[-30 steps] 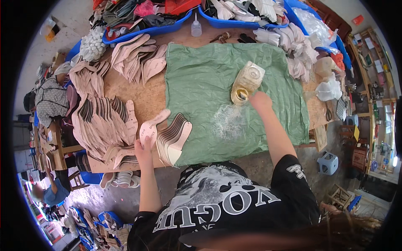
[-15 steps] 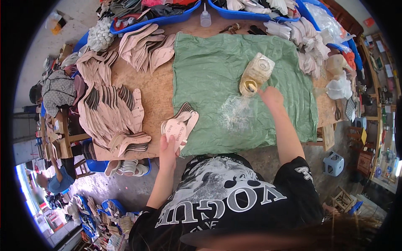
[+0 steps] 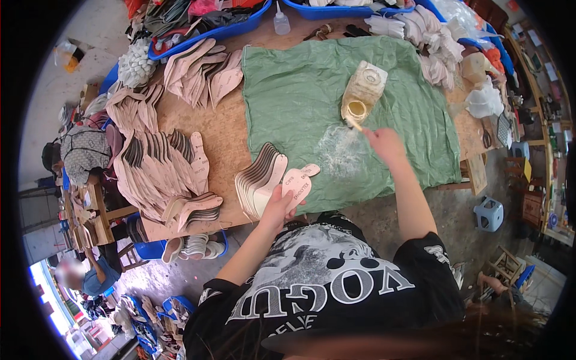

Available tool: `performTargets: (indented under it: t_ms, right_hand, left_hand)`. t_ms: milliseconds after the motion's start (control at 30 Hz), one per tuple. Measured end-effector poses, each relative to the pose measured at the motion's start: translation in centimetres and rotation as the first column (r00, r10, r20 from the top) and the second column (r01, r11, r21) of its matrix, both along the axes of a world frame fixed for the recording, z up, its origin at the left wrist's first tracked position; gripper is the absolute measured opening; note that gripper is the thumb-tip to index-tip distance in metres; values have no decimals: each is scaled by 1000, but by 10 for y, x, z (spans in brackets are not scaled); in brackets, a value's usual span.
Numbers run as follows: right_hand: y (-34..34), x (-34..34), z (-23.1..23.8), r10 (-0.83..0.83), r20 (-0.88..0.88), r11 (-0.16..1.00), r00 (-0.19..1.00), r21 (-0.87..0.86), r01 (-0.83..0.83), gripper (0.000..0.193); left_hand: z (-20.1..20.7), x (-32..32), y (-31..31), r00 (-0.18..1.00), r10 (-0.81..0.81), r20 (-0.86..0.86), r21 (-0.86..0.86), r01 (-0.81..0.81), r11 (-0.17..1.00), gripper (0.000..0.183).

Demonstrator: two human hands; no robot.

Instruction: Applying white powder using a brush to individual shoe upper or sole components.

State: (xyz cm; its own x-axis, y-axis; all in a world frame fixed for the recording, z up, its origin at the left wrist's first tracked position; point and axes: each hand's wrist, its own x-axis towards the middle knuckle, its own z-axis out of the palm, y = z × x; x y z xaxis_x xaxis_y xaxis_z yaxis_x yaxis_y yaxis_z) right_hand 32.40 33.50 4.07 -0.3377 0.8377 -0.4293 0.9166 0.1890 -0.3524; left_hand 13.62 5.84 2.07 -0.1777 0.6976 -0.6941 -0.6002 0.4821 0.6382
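My left hand [image 3: 278,209] pinches a pale pink shoe insole [image 3: 297,182] over the near edge of the green sheet [image 3: 294,90]. Just left of it, a fanned stack of similar insoles [image 3: 259,179] stands on the table edge. In my right hand [image 3: 386,145] is a brush [image 3: 355,124] with a pale handle, its tip just below the mouth of a yellowed plastic container [image 3: 366,84]. That container lies on its side, with yellowish stuff at its round opening. A whitish dried smear [image 3: 341,153] marks the sheet below it.
Piles of insoles [image 3: 162,159] cover the wooden tabletop [image 3: 219,129] at left. Blue bins [image 3: 210,33] and a dropper bottle [image 3: 281,23] line the far edge. White bundled pieces [image 3: 435,45] and scissors [image 3: 486,138] lie right. Another person [image 3: 99,273] is at far left.
My left hand has moved right with a single insole, apart from the stack, which now stands on the table. My right hand has drawn the brush out of the container's mouth, toward me.
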Motion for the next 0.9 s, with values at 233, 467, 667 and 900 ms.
performTargets:
  t_ms: [233, 467, 667, 900]
  right_hand:
    - [-134, 19, -3, 110, -382, 984, 918, -86, -154, 47]
    - [-155, 4, -24, 234, -370, 968, 899, 8, -249, 44]
    - [-160, 0, -77, 228, -303, 972, 925, 16, -234, 47]
    - [-140, 14, -105, 159, -117, 986, 980, -36, -165, 49]
  left_hand:
    - [-11, -7, 5, 1000, 15, 11, -73, -14, 997, 20]
    - [-16, -15, 1, 992, 105, 73, -116, -96, 989, 17]
    - [-21, -18, -7, 983, 152, 100, -159, -135, 978, 15]
    - [-35, -30, -18, 999, 38, 34, -124, -33, 992, 20]
